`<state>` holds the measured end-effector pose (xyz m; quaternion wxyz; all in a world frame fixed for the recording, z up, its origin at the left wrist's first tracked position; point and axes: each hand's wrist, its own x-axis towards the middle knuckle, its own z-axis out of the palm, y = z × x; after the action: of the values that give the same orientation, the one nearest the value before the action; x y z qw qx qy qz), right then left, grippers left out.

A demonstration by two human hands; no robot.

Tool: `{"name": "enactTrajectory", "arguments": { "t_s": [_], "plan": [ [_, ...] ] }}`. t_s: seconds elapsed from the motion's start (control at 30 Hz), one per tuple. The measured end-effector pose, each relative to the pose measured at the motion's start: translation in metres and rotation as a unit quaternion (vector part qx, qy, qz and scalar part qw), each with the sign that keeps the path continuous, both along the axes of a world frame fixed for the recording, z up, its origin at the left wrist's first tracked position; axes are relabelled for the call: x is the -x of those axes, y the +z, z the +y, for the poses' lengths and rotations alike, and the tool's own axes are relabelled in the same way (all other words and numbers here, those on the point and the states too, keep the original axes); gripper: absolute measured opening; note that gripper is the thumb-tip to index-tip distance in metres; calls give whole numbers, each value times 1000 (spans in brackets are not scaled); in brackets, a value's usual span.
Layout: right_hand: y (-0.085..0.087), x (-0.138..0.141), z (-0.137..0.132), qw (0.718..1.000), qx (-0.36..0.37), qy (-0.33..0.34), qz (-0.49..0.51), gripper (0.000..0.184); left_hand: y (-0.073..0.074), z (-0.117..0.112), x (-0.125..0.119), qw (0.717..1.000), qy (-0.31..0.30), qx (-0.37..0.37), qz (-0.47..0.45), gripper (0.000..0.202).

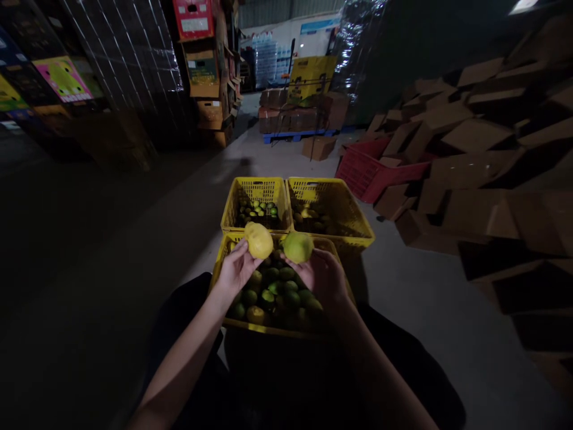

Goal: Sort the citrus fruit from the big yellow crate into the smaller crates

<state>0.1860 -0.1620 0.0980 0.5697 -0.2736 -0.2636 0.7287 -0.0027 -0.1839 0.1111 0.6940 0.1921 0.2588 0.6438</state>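
A yellow lemon (258,241) is held up in my left hand (236,270), its fingers closed around the lower side. Beside it, a yellow-green lemon (298,247) rests in the grip of my right hand (326,276). Both hands are above the near yellow crate (277,330), which holds many dark green lemons (286,292) with a few yellower ones among them. Behind it stand two more yellow crates. The far left crate (229,206) has green and yellow-green fruit at its bottom; the far right crate (353,218) has some yellowish fruit in shadow.
A heap of cardboard boxes (474,167) fills the right side, with a red crate (369,170) at its edge. Stacked boxes (208,113) stand at the back left. Farther back, a blue pallet (290,137) carries brown boxes and a yellow carton (311,77).
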Motion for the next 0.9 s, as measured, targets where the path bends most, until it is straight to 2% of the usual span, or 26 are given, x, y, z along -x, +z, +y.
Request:
{"name": "enactTrajectory", "arguments": {
  "t_s": [0.13,0.23,0.43,0.7,0.8,0.9],
  "plan": [
    [0,2,-3,996,37,77,34,30,5,1,-1,997,-42,37,-55,47],
    [1,6,-6,990,44,117,60,36,5,1,-2,995,-49,61,-59,41],
    [1,14,-11,983,97,135,74,31,5,0,-4,993,-90,72,-35,23],
    [3,15,-18,994,2,103,43,22,-8,-2,-2,986,-146,-36,77,23],
    [4,15,-18,994,-3,108,29,23,-8,-3,-1,982,-164,-13,88,24],
    [4,15,-16,992,41,119,25,27,-4,-1,0,984,-160,62,51,29]
  ]
}}
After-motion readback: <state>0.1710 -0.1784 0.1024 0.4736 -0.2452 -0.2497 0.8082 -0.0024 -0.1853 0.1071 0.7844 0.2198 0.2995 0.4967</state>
